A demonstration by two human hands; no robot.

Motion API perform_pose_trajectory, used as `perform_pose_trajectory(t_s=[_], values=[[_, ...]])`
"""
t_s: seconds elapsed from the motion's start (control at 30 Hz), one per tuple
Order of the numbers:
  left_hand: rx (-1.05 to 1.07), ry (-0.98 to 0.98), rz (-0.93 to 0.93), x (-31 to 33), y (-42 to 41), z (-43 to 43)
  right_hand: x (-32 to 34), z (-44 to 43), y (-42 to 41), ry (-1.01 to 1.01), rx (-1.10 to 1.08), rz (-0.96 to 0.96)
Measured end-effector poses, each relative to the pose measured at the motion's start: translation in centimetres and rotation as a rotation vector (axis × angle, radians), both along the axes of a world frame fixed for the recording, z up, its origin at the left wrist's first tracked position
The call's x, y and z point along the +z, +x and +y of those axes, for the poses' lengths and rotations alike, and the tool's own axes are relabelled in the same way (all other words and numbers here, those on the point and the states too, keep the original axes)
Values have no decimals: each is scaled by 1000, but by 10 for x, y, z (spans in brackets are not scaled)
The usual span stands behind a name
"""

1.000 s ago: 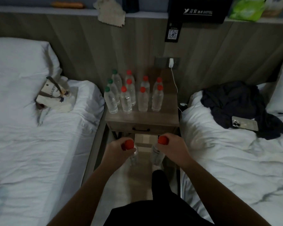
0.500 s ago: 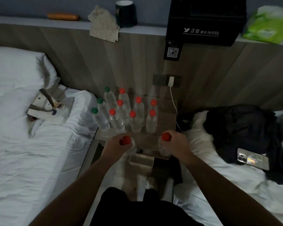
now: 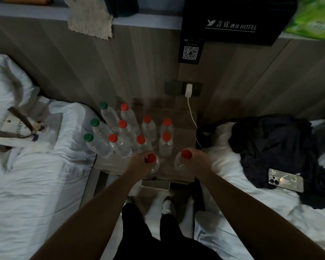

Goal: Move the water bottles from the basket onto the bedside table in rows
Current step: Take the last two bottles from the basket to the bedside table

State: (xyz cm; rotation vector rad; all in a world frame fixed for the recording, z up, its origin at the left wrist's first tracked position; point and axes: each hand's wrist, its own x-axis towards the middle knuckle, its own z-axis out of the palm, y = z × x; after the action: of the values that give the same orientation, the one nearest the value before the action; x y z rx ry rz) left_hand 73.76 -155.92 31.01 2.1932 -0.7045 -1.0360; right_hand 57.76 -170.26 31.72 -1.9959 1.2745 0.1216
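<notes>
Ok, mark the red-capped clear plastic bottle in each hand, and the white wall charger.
Bottle [image 3: 150, 158] in left hand [image 3: 139, 163]: head view, red cap.
Bottle [image 3: 186, 154] in right hand [image 3: 197, 158]: head view, red cap.
White charger [image 3: 188, 90]: head view, plug body.

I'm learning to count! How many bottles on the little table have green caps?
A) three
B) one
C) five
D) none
A: three green-capped bottles stand in a line along the left edge of the bedside table; every other cap in view is red.
</notes>
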Motion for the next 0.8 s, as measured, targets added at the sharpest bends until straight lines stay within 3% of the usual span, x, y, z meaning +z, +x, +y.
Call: perform_pose_trajectory(t_s=[0.8], values=[[-74, -2, -48, -16, 12, -30, -11, -18, 21, 135, 26, -16]])
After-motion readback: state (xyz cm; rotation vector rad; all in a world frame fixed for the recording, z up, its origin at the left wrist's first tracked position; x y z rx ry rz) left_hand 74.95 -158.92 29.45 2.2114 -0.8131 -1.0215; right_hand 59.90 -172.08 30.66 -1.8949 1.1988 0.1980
